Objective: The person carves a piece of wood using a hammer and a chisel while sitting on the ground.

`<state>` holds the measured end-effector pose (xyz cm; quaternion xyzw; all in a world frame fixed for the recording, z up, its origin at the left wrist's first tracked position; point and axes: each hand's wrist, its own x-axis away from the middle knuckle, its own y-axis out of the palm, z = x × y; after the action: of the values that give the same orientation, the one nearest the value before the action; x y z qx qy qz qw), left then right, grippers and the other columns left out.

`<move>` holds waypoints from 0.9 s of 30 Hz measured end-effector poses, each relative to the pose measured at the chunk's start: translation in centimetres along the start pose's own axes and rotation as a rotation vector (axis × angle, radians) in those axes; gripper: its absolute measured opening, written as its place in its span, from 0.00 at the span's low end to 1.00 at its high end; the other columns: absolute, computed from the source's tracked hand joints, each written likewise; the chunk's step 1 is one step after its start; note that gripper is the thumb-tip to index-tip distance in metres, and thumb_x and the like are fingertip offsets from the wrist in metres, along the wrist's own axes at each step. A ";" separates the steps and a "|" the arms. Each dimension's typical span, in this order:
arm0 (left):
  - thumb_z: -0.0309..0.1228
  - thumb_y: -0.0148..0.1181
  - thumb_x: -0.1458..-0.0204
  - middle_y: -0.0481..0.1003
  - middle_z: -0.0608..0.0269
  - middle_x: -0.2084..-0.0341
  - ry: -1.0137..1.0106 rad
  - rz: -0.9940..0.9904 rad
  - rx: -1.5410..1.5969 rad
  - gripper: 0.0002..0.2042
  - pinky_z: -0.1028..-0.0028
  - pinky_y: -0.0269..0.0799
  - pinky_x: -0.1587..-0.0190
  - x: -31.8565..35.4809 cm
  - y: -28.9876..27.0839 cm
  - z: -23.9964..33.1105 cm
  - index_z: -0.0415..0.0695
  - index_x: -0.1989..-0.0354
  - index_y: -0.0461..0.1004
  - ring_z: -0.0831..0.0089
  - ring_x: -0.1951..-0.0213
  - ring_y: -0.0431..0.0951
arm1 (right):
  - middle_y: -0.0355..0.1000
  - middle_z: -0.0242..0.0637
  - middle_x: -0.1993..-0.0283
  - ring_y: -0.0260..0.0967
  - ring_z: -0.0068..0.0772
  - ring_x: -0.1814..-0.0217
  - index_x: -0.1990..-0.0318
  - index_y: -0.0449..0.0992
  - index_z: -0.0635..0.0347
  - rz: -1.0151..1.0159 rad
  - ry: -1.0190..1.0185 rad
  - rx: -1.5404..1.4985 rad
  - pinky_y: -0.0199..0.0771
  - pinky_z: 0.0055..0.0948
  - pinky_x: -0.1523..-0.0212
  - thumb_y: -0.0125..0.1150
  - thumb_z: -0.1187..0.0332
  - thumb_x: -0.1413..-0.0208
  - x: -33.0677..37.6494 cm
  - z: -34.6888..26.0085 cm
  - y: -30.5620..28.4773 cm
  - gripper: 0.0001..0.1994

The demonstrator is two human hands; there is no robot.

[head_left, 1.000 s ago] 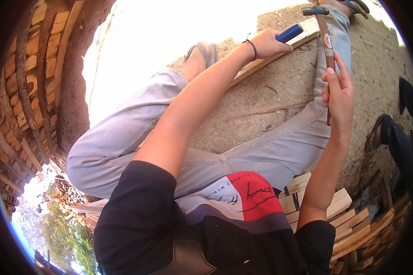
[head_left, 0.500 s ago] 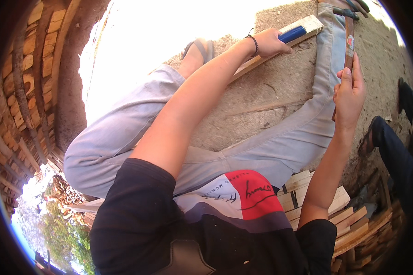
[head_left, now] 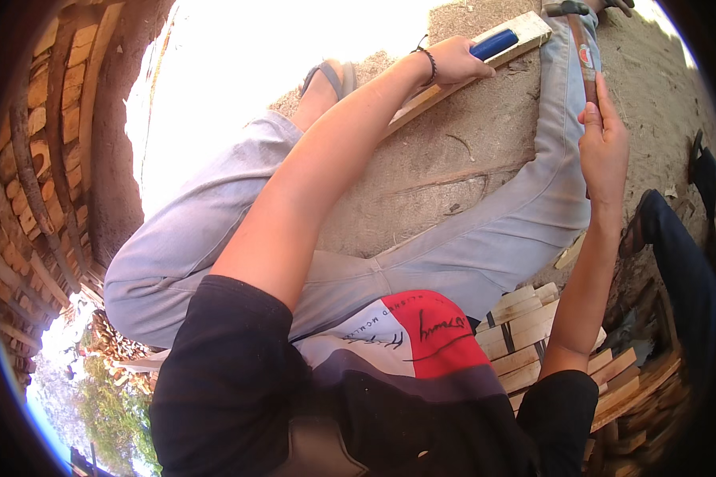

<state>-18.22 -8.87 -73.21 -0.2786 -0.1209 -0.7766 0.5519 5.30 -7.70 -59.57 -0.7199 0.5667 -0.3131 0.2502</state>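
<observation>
My left hand [head_left: 458, 63] is closed round the lower part of a tool with a thick blue handle [head_left: 495, 44]. This tool slants low along a pale wooden board [head_left: 536, 30], and my fingers hide its working end, so I cannot tell its exact kind. The board runs from between my feet toward my right shin. My right hand [head_left: 605, 151] grips a hammer [head_left: 585, 62] by its brown wooden handle. The dark hammer head is raised by my right shin, beyond the blue handle's free end and apart from it.
My legs in grey trousers [head_left: 445, 230] spread round the dusty ground [head_left: 422, 187]. Cut wood blocks [head_left: 525, 330] are stacked beside my right hip. Another person's dark-trousered leg [head_left: 680, 258] is at the right. A wall of stacked wood [head_left: 56, 119] rises at the left.
The hammer head has moved left and tilted toward the blue handle, with my right hand slightly lower on the right. My left hand keeps its grip; the whole view has shifted slightly.
</observation>
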 end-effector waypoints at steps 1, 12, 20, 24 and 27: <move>0.43 0.64 0.53 0.73 0.61 0.78 -0.007 -0.020 0.012 0.18 0.72 0.69 0.71 -0.2 -0.1 0.2 0.39 0.64 0.75 0.74 0.76 0.72 | 0.69 0.32 0.70 0.63 0.21 0.69 0.36 0.65 0.51 -0.072 0.008 0.010 0.66 0.22 0.63 0.47 0.71 0.37 0.1 0.2 0.1 0.21; 0.40 0.62 0.47 0.59 0.75 0.89 -0.045 -0.016 0.006 0.15 0.78 0.50 0.85 0.1 0.1 1.2 0.48 0.76 0.64 0.83 0.89 0.56 | 0.64 0.23 0.68 0.51 0.09 0.79 0.33 0.62 0.51 -0.027 0.190 -0.216 0.53 0.12 0.80 0.46 0.68 0.34 0.6 0.7 -0.3 0.22; 0.40 0.62 0.47 0.58 0.75 0.88 -0.059 -0.010 -0.052 0.14 0.77 0.50 0.85 -0.6 0.4 0.3 0.46 0.74 0.67 0.83 0.88 0.56 | 0.69 0.30 0.69 0.62 0.19 0.70 0.35 0.64 0.51 -0.060 0.078 -0.074 0.67 0.22 0.65 0.47 0.69 0.36 -0.4 2.3 0.8 0.22; 0.40 0.61 0.46 0.58 0.75 0.88 -0.036 -0.007 -0.059 0.14 0.77 0.49 0.85 -0.5 0.2 0.1 0.46 0.76 0.65 0.84 0.88 0.55 | 0.72 0.34 0.67 0.66 0.22 0.67 0.35 0.63 0.52 -0.148 0.069 0.018 0.67 0.24 0.60 0.47 0.68 0.37 -0.2 2.1 1.3 0.22; 0.39 0.61 0.45 0.58 0.75 0.88 -0.092 -0.026 -0.012 0.14 0.77 0.49 0.85 -0.7 0.4 0.3 0.47 0.76 0.65 0.84 0.88 0.54 | 0.74 0.38 0.64 0.68 0.24 0.65 0.35 0.63 0.50 -0.024 0.052 0.079 0.68 0.24 0.57 0.48 0.68 0.37 -0.5 3.5 1.6 0.22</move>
<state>-17.55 -8.28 -73.42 -0.3159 -0.1452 -0.7707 0.5339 6.72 -7.52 -63.12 -0.7080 0.5514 -0.3567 0.2599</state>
